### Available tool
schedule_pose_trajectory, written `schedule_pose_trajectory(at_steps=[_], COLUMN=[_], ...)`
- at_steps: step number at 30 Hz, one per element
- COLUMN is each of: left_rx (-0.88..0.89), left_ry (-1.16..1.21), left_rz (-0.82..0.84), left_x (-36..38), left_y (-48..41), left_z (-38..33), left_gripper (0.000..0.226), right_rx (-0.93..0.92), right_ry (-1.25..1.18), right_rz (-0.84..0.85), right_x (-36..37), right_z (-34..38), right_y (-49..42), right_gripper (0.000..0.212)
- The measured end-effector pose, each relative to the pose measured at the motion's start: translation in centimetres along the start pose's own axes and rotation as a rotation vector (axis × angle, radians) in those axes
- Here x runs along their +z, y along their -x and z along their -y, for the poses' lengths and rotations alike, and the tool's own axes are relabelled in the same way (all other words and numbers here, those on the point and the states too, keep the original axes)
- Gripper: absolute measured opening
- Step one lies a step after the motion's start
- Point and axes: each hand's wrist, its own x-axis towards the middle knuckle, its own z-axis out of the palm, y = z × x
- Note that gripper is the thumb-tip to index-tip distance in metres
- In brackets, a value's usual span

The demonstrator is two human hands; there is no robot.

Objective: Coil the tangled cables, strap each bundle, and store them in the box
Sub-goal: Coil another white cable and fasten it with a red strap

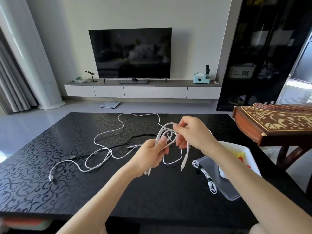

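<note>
Over the middle of the glossy black scroll-patterned table [50,166], the left hand [152,154] grips a loose coil of white cable [159,135], and the right hand [190,132] pinches its upper loops. More white cable [109,152] and a thin black cable [135,137] sprawl across the table's far half. Near its right edge, a strapped white cable bundle [205,176] touches a clear plastic tray [224,188].

table [50,149]: black, scrollwork | cables [101,163]: white, black | box [248,154]: white

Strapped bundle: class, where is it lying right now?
Head view: the strapped bundle lies on the right side of the table, at the clear box's left edge.
</note>
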Motion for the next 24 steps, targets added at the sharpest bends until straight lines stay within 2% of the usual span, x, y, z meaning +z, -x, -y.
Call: schedule_pose_trajectory(at_steps=[3, 10, 12, 15, 18, 21, 24], left_rx=[-0.038, -0.052, -0.068, -0.08, -0.11, -0.109, -0.122], left_ry=[0.132, 0.274, 0.295, 0.306, 0.312, 0.296, 0.255], left_rz=[-0.046, -0.083, -0.09, -0.105, -0.124, -0.148, -0.166], left_x=[-0.4, 0.0, 0.3, 0.6, 0.9, 1.4, 2.2], left_y=[-0.1, -0.7, -0.8, -1.1, -1.2, -1.2, -1.3], left_z=[0.4, 0.5, 0.4, 0.3, 0.0, -0.2, -0.3], left_gripper=[0.044, 0.044, 0.044, 0.042, 0.046, 0.057, 0.051], right_rx=[-0.036, 0.053, 0.047, -0.065, -0.186, -0.262, -0.262], right_ry=[0.181, -0.111, -0.058, 0.152, 0.277, 0.29, 0.233], right_rz=[-0.053, 0.034, 0.023, -0.031, -0.098, -0.156, -0.198], right_x=[-1.0, 0.0, 0.4, 0.8, 1.2, 1.8, 2.3], right_z=[-0.3, -0.8, -0.9, -0.5, -0.2, 0.0, 0.4], right_y=[0.0, 0.3, 0.4, 0.8, 1.2, 1.5, 1.7], right_gripper=[0.023, 0.014, 0.018, 0.028, 0.03, 0.027, 0.021])
